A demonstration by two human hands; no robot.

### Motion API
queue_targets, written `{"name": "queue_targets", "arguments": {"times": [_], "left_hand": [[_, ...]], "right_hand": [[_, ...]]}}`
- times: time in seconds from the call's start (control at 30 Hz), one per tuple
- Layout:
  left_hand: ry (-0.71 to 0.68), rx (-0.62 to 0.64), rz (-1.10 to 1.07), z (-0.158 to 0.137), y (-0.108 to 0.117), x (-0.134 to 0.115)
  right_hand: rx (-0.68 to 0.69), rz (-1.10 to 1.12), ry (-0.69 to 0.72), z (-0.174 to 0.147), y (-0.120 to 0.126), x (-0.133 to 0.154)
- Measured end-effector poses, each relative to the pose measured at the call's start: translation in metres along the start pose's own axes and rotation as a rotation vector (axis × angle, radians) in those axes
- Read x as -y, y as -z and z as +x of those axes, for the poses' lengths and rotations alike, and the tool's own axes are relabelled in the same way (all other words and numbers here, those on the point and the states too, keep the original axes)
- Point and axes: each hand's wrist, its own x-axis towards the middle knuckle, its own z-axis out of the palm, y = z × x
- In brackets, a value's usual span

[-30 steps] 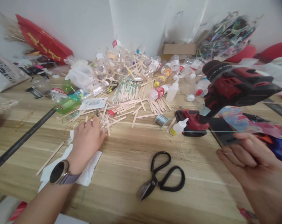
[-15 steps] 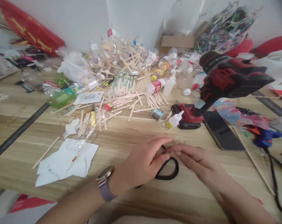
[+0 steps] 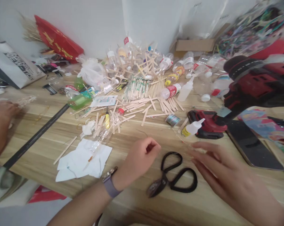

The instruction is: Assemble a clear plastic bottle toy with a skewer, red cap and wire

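Note:
My left hand [image 3: 139, 164], with a watch [image 3: 111, 175] on its wrist, is closed in a pinch above the table; whatever it may hold is too fine to see. My right hand [image 3: 223, 171] has its fingers stretched out and slightly blurred, with no object visible in them. Between the hands lie black-handled scissors [image 3: 164, 180] on the wood, touched by neither. A spool of thread [image 3: 173, 120] rests beyond, a thin strand running from it toward my right fingertips. Beside it stands a small white glue bottle [image 3: 192, 128] with a yellow label.
A red and black drill [image 3: 257, 84] stands at the right near a phone [image 3: 254, 146]. Wooden sticks [image 3: 137, 88] and plastic bottles pile up at the back. White paper [image 3: 85, 161] lies at the left. Another person's hand [image 3: 2, 116] is at the far left edge.
My hands have moved apart, left hand leftward and right hand rightward, uncovering the scissors. The view has shifted left, and another person's hand now shows there.

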Motion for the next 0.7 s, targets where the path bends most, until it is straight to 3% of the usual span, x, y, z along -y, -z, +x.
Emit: {"name": "queue_targets", "arguments": {"times": [0.1, 0.17, 0.33, 0.47, 0.57, 0.7], "left_hand": [[0.053, -0.103, -0.065, 0.009, 0.007, 0.009], [0.074, -0.152, -0.1, 0.013, 0.01, 0.013], [0.076, -0.16, -0.106, 0.013, 0.01, 0.018], [0.077, -0.164, -0.108, 0.012, 0.011, 0.02], [0.092, -0.187, -0.11, 0.012, 0.013, 0.023], [0.096, -0.214, -0.141, 0.013, 0.014, 0.025]], "right_hand": [[0.142, -0.049, 0.3, -0.002, -0.008, 0.001], [0.225, -0.078, 0.394, 0.0, -0.016, 0.005], [0.332, -0.189, 0.423, 0.005, -0.03, 0.013], [0.443, -0.154, 0.446, 0.009, -0.021, 0.014], [0.546, 0.019, 0.331, 0.012, -0.004, 0.013], [0.595, 0.465, -0.138, 0.005, 0.012, 0.012]]}}
